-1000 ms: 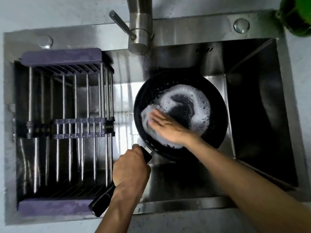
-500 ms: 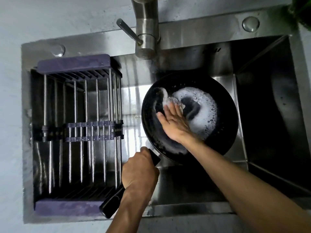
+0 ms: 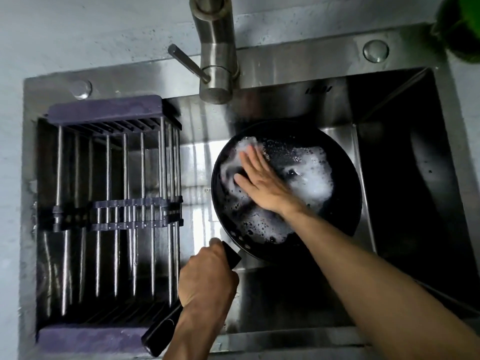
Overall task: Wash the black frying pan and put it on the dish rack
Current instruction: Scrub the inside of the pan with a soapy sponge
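The black frying pan (image 3: pixel 342 203) sits in the steel sink, its inside smeared with white soap foam. My left hand (image 3: pixel 207 279) grips the pan's black handle (image 3: pixel 161 331), which points toward the sink's front edge. My right hand (image 3: pixel 262 183) lies flat, fingers straight, on the pan's inner left side, pressing into the foam; whether anything is under the palm is hidden. The dish rack (image 3: pixel 109 216), metal bars with purple end pieces, spans the left part of the sink and holds nothing.
The steel tap (image 3: pixel 215 48) with its lever rises behind the pan. The sink basin (image 3: pixel 415 178) drops deeper on the right. A green object (image 3: pixel 462 24) stands at the back right corner. A light countertop surrounds the sink.
My right hand has slid from the pan's lower left toward its upper left, spreading the foam around. My left hand keeps its grip on the handle. The camera has shifted slightly.
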